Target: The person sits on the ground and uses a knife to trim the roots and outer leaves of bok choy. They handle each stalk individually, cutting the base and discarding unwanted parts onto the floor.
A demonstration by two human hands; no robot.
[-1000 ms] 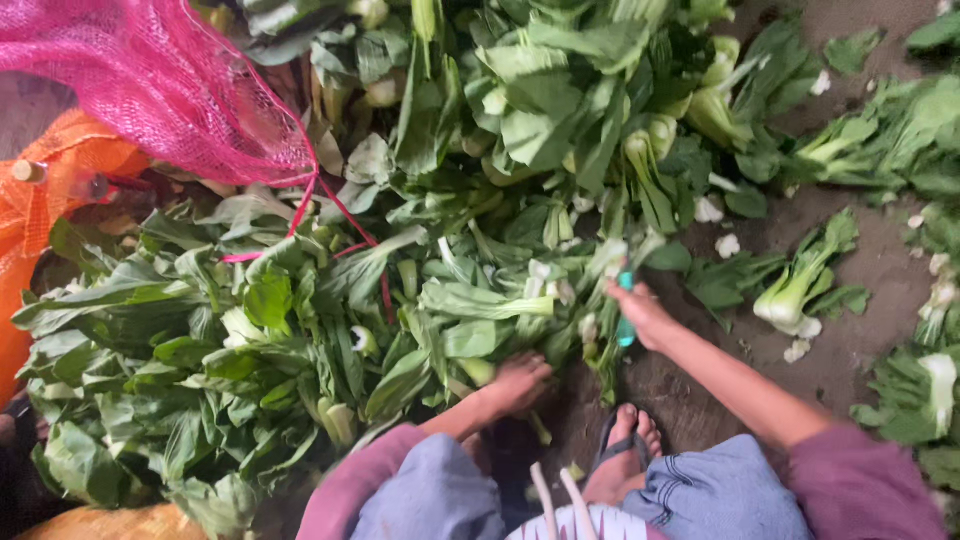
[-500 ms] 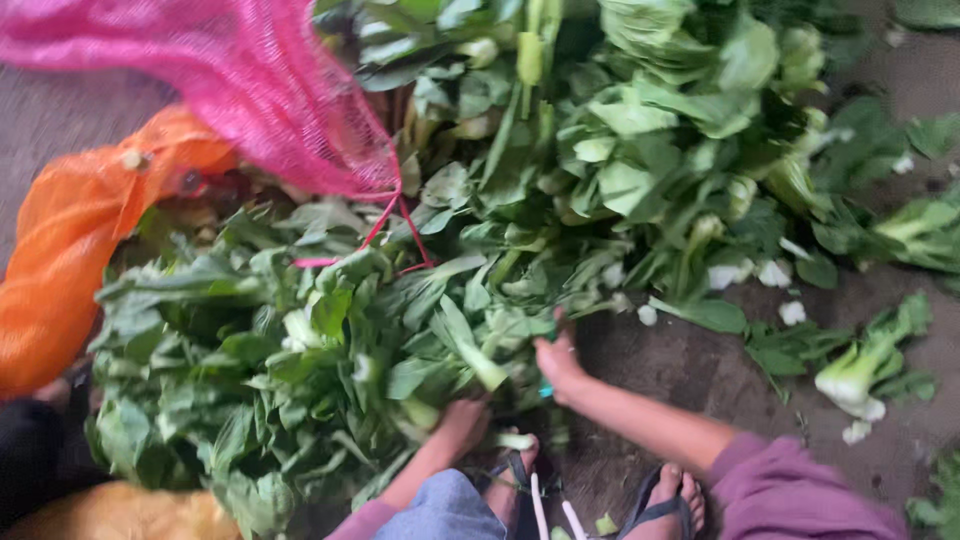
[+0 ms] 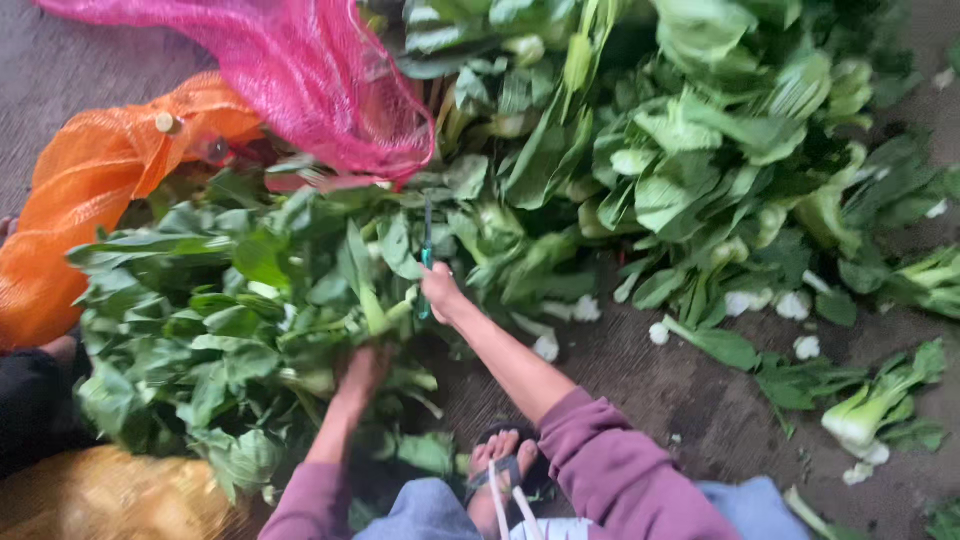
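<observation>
Head view: right hand (image 3: 440,292) grips a small green-handled knife (image 3: 426,250), blade up, at the near edge of the leafy greens pile (image 3: 230,330). Left hand (image 3: 362,372) presses into those greens, its fingers buried, so I cannot tell its grip. Bare ground (image 3: 660,390) lies right. Pink net sack (image 3: 300,80) and orange net sack (image 3: 90,200) flank the pile's far-left edge.

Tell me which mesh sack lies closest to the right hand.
The pink mesh sack, hanging just above the right hand over the greens. The orange mesh sack lies farther off at the left edge.
</observation>
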